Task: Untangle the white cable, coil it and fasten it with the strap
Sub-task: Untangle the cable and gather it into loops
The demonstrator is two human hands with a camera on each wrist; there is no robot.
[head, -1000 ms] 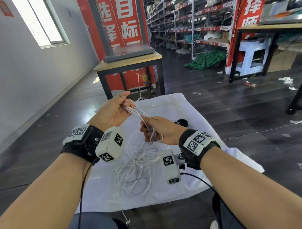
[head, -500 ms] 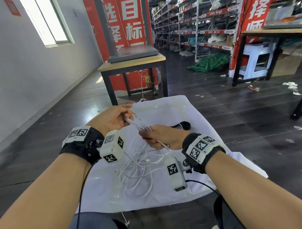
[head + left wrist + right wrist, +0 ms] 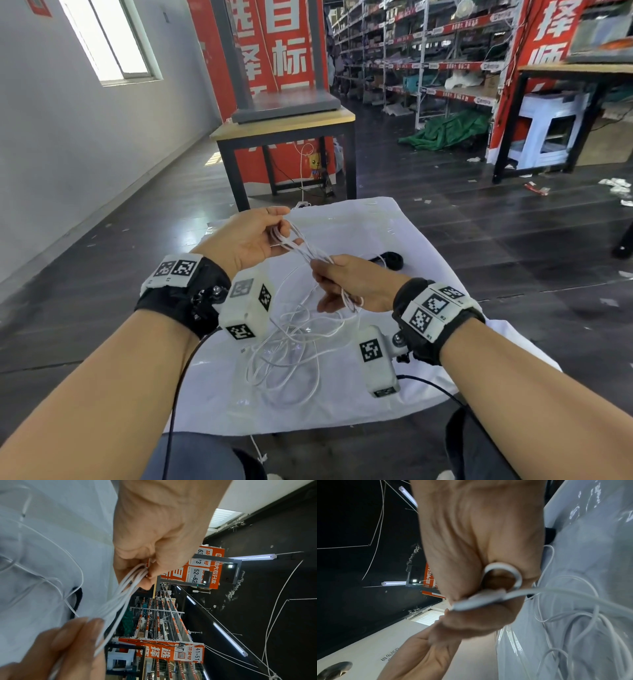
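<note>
Several strands of the thin white cable point(image 3: 301, 248) stretch between my two hands above the white cloth point(image 3: 387, 233). My left hand point(image 3: 255, 236) pinches the bundle at its far end, seen up close as cable point(image 3: 126, 588) under the left hand point(image 3: 154, 555). My right hand point(image 3: 346, 284) grips the near end, with a small loop of cable point(image 3: 503, 574) curling out of the right hand point(image 3: 481, 561). The rest of the cable hangs down into a loose tangle point(image 3: 291, 353) on the cloth. The black strap point(image 3: 390, 259) lies on the cloth beyond my right hand.
The cloth covers a low surface in front of my knees. A wooden table point(image 3: 284, 126) with black legs stands just beyond it. Dark floor point(image 3: 496, 246) with scattered litter lies to the right, storage shelves point(image 3: 428, 68) at the back.
Both hands have stayed on the cable and sunk slightly in view. The stretched strands between them look a little longer, and the loose tangle has shifted a bit on the cloth.
</note>
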